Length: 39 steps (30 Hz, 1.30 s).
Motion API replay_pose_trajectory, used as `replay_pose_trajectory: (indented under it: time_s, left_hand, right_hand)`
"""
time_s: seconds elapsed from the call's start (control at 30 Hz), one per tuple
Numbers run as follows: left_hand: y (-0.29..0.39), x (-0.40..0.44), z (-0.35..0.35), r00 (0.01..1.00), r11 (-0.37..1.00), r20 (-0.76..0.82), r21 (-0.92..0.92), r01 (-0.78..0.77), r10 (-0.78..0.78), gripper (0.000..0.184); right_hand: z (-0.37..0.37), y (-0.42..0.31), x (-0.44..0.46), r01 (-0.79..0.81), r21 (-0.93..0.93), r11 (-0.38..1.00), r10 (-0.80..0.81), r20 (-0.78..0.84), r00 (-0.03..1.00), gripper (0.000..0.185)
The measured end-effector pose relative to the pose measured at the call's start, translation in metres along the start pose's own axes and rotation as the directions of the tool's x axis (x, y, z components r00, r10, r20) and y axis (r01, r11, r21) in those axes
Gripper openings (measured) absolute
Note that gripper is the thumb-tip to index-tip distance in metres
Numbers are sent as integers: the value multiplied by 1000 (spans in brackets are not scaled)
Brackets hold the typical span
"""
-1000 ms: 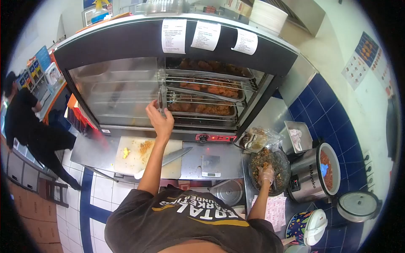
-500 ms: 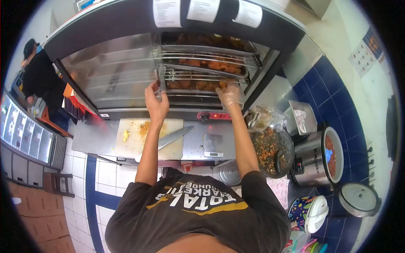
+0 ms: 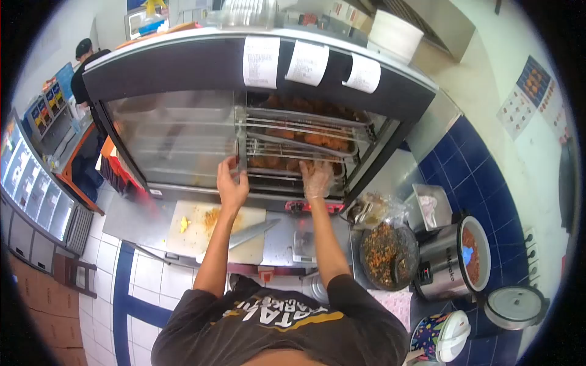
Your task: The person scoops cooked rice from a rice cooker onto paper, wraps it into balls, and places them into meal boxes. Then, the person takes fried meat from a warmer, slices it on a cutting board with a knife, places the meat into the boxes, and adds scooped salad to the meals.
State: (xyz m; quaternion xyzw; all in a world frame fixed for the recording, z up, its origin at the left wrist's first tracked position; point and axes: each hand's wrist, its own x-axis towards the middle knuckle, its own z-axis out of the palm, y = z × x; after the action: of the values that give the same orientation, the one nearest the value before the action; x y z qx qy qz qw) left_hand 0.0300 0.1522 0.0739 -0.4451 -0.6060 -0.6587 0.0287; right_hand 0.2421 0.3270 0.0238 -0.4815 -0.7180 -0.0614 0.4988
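Note:
In front of me stands a heated display cabinet (image 3: 207,192) with its right side uncovered. My left hand (image 3: 232,186) is bare, its thumb apart from its fingers, at the edge of the sliding glass door (image 3: 177,137). Inside a clear plastic glove, my right hand (image 3: 317,180) reaches over the lowest tray, fingers apart among fried chicken pieces (image 3: 264,161). Its fingertips are partly blurred. More browned pieces (image 3: 285,133) lie on a metal tray above, and others on the top rack are in shadow.
On the counter below are a cutting board (image 3: 250,247) with yellow scraps, a large knife (image 3: 247,232) and a small scale (image 3: 305,247). A stone mortar (image 3: 406,244) with chopped chili stands right, beside a large cooker (image 3: 439,268). Another person (image 3: 85,73) is at far left.
My view has tilted up, so the cabinet top shows more. My right hand has shifted left along the lowest tray, and its fingers are spread wider. My left hand stays by the door edge.

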Motion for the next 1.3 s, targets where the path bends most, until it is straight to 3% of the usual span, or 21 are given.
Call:
replay_pose_trajectory:
  time_s: [0.1,0.17,0.2,0.3,0.33,0.43,0.47,0.5,0.57,0.6,0.67,0.7,0.73,0.77,0.8,0.83,0.93,1.1,1.2,1.27,1.3]
  left_hand:
    - [-1,-3,1,1000,1000,-7,-9,3,-3,45]
    - [-1,-5,3,999,999,1,-18,39,-38,46]
    - [3,-5,6,999,999,20,-17,48,-47,47]
    - [18,-13,20,993,999,105,-7,49,-48,49]
    - [17,-19,30,992,999,124,13,-31,29,53]
    - [55,-31,51,966,991,252,-129,-22,54,58]
    - [58,-33,60,934,981,349,-192,-8,76,60]
    - [58,-33,67,895,968,434,-251,9,104,61]
    - [41,-30,80,738,928,588,-344,-142,332,61]
    - [41,-22,68,759,943,581,-307,-129,293,61]
    - [54,5,34,694,881,558,-396,-259,455,58]
    - [48,23,4,769,866,399,-272,-420,499,52]
    - [32,42,-31,849,870,193,-127,-476,492,48]
    - [14,66,-71,862,855,-6,137,-501,506,48]
    - [-11,89,-108,843,845,-210,343,-410,495,53]
    - [-45,117,-137,808,910,-423,238,-338,411,59]
    - [-112,171,-189,778,853,-449,480,-206,440,74]
    - [-129,184,-169,812,860,-427,482,-168,398,83]
    - [-111,165,-139,826,869,-388,443,-222,409,86]
    - [-96,144,-133,845,881,-360,408,-239,396,87]
    - [-89,129,-136,901,878,-186,366,-307,393,87]
  right_hand:
    - [5,-10,9,17,-125,992,-7,78,997,69]
    - [-6,-21,24,-80,-205,976,123,206,971,61]
    - [-2,-17,31,-157,-200,967,218,340,915,71]
    - [15,-9,38,-208,-358,910,337,347,875,78]
    - [16,-7,38,-223,-413,883,380,347,858,80]
    - [-29,-28,11,-46,-340,939,104,154,983,74]
    - [-51,-35,-1,-76,-180,981,108,177,978,66]
    - [-56,-32,-20,-94,-78,992,99,67,993,61]
    - [-67,-36,-60,-64,56,996,68,-70,995,54]
    - [-72,-43,-73,-32,90,995,41,-101,994,51]
    - [-82,-63,-85,-75,57,996,78,-50,996,45]
    - [-84,-72,-89,-52,77,996,53,-16,998,45]
    - [-86,-78,-94,-61,112,992,64,-20,998,44]
    - [-84,-83,-97,-77,145,986,82,-30,996,43]
    - [-77,-85,-99,-71,157,985,74,-14,997,43]
    - [-75,-86,-103,-68,198,978,70,-3,998,41]
    - [-69,-104,-121,-100,214,972,85,77,993,38]
    - [-51,-139,-120,-70,258,964,48,90,995,34]
    - [-49,-194,-102,-202,364,909,135,200,970,33]
    - [-41,-239,-83,104,167,981,-135,187,973,32]
    - [-39,-261,-76,97,158,983,-128,201,971,32]
